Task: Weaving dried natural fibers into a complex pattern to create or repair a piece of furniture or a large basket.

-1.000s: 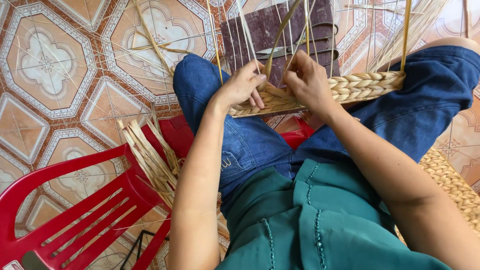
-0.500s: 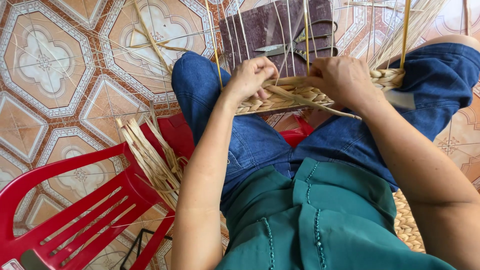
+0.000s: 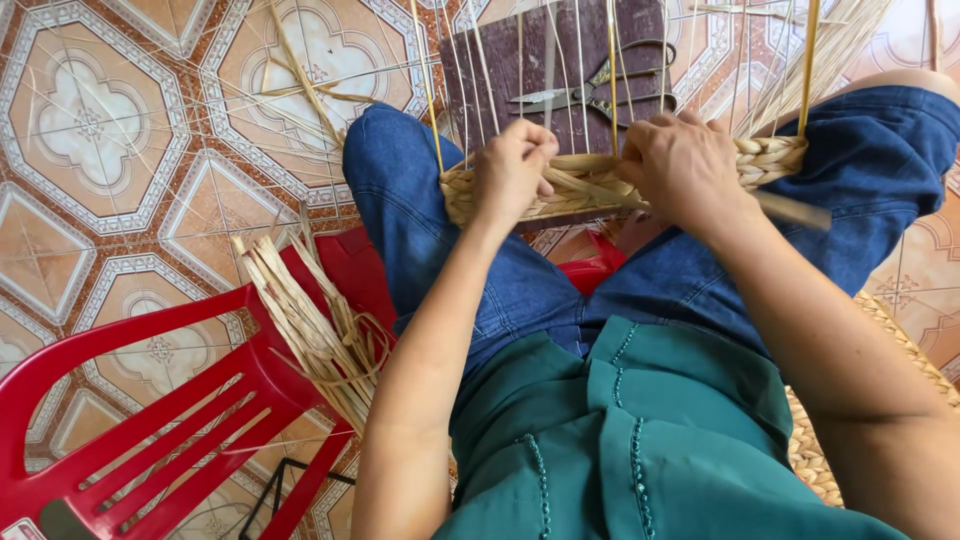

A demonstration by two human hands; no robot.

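Woven straw braid (image 3: 600, 185) lies across the person's knees, its thin upright stakes (image 3: 470, 80) rising toward the camera. Left hand (image 3: 512, 172) is clenched on the braid's flat strands; right hand (image 3: 685, 165) presses down on the braid with fingers curled around a strand. Just beyond the hands, scissors (image 3: 600, 88) rest on a dark board (image 3: 500, 60), leaving little room there. Patterned floor tiles (image 3: 110, 130) spread wide to the left. A bundle of straw strips (image 3: 310, 330) lies on a red plastic chair (image 3: 150, 400) beside the left knee.
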